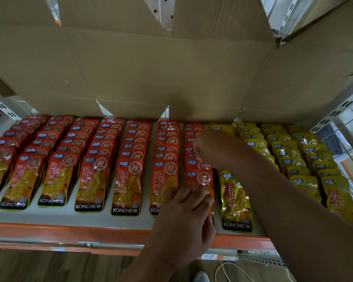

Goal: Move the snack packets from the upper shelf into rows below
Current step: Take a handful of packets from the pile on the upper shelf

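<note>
Two hands beside the yellow packets (pixel 235 200): left hand (pixel 183 216) grips the front red packet (pixel 199 179); right hand (pixel 206 147) grip indeterminate.

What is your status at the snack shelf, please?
Left hand grips front red packet, rightmost red row. Right hand down in that row behind it, grip unclear. Cardboard flaps overhang the rear; nothing blocking.

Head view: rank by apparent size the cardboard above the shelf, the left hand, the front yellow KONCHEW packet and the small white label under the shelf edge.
1. cardboard
2. left hand, gripping a red packet; being nearer the camera enlarges it
3. front yellow packet
4. white label
</note>
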`<state>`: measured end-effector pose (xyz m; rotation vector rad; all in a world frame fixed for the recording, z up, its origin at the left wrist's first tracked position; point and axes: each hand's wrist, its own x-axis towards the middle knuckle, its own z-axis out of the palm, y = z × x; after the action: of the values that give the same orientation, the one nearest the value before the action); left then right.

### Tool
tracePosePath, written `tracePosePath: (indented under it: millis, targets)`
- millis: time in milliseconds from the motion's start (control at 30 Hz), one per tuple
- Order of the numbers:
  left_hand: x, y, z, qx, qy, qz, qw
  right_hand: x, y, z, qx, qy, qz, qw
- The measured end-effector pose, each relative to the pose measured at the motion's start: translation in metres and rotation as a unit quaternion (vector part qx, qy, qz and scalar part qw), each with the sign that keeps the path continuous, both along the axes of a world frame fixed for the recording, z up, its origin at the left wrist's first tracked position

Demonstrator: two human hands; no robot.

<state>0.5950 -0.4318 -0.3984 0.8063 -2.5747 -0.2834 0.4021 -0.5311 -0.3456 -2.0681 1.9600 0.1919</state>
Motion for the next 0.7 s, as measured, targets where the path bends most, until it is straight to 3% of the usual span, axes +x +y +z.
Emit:
tracePosePath:
  millis: [700]
  targets:
    - [0.002, 0.000, 0.002, 0.003, -0.005, -0.003, 1.000, 0.000, 0.009, 0.015, 0.004, -0.058, -0.032, 0.998]
